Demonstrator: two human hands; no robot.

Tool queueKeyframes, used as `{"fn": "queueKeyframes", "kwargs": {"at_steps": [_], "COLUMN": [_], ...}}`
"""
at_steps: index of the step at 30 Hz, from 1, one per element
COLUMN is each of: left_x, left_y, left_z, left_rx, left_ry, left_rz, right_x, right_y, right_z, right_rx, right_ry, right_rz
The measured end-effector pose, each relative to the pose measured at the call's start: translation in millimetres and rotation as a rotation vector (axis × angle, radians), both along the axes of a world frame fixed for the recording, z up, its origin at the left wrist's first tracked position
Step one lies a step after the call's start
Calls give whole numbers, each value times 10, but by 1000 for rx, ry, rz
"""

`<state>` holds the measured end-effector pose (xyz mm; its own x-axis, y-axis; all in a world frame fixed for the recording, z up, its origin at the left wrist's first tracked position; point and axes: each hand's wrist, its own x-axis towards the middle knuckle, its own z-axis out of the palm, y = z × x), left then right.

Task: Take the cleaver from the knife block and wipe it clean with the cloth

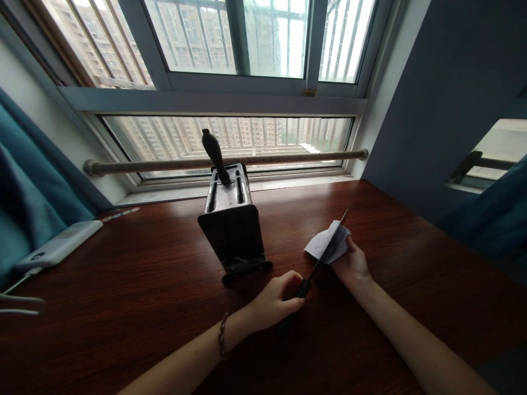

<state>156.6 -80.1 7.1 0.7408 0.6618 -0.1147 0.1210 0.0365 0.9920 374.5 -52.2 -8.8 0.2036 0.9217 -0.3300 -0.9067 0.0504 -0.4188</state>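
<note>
My left hand [275, 300] is closed round the black handle of a knife [329, 242] whose thin blade points up and away to the right. My right hand [351, 262] is shut on a crumpled white tissue [327, 244] folded against the blade near its middle. Both hands hover just above the dark wooden table [123, 285]. Just left of them stands a black knife block [233, 222], tilted back, with one black-handled knife [214, 153] still in a slot.
A white power bank [60, 244] with a cable lies at the table's left edge beside a teal curtain [28, 203]. A metal rail [222, 162] runs along the window behind the table. A grey wall stands at the right.
</note>
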Motion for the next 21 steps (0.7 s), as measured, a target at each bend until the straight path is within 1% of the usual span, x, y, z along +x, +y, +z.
{"fn": "queueKeyframes", "kwargs": {"at_steps": [3, 6, 10, 14, 17, 19, 21], "left_x": [31, 80, 151, 168, 139, 119, 109], "left_y": [-8, -39, -79, -82, -77, -75, -76], "left_z": [-39, -89, -141, -159, -144, -123, -98], "left_rx": [-120, -195, -213, -226, -240, -243, -241], "left_ry": [-83, -132, -190, -256, -286, -293, -299], "left_rz": [-24, 9, 107, 163, 175, 179, 184], "right_x": [-5, -3, -9, -16, 20, 60, 85], "right_y": [6, 12, 11, 8, 28, 44, 34], "right_z": [6, 5, -4, -9, 21, 58, 88], "right_rx": [-9, -9, -16, -32, -43, -26, 24], "right_ry": [-1, -5, -19, -55, -98, -124, -191], "right_rz": [-1, -1, 1, -20, -82, -163, -277]}}
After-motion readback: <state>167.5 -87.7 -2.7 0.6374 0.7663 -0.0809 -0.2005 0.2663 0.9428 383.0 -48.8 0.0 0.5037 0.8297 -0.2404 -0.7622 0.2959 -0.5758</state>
